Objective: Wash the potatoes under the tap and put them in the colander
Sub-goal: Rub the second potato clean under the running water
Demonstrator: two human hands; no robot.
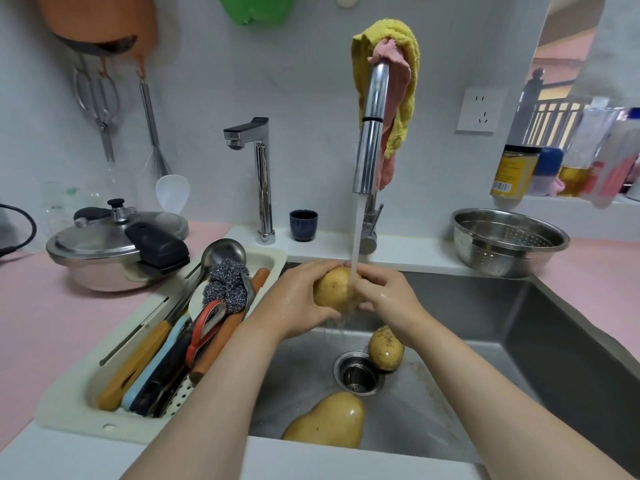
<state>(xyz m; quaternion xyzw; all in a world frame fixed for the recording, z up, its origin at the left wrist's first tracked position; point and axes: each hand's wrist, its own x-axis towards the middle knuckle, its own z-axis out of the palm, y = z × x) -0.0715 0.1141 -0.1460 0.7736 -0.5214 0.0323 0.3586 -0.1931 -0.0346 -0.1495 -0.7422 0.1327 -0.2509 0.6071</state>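
Both hands hold one yellow potato [333, 289] under the running stream from the tall chrome tap [370, 147]. My left hand [298, 303] cups it from the left, fingers curled round it. My right hand [384, 296] grips its right side, and water runs over both. A speckled potato [385, 348] lies on the sink floor beside the drain [358, 374]. A larger wet potato [329, 422] lies near the sink's front wall. The steel colander [509, 242] stands on the counter to the right of the sink, with nothing visible inside it.
A cream utensil tray [86, 407] with knives, a ladle and steel wool spans the sink's left side. A pressure cooker [114, 251] stands on the pink counter at left. A second small tap [258, 174] and a dark cup [303, 225] are behind the sink. Bottles line the right ledge.
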